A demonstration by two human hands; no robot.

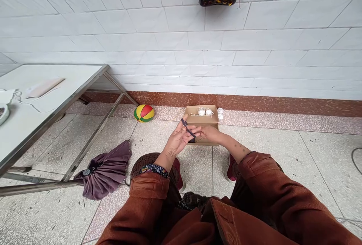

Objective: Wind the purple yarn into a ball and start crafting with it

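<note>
My left hand (177,139) is turned palm up, with a narrow dark strip (189,128) lying across its fingers; the thumb rests against it. From the right, my right hand (209,133) reaches in with fingers drawn together at the left fingertips. Whatever it pinches there is too small to make out. Below both hands stands an open cardboard box (202,144), partly hidden by them, with something dark (192,140) inside. Its rear part holds white balls of string (201,111) with loose ends.
More white balls (220,113) sit beside the box. A colourful ball (144,113) lies near the wall. To the left stands a metal-framed table (82,72) with a folded purple umbrella (109,171) by its leg. A black basket (219,0) hangs on the wall.
</note>
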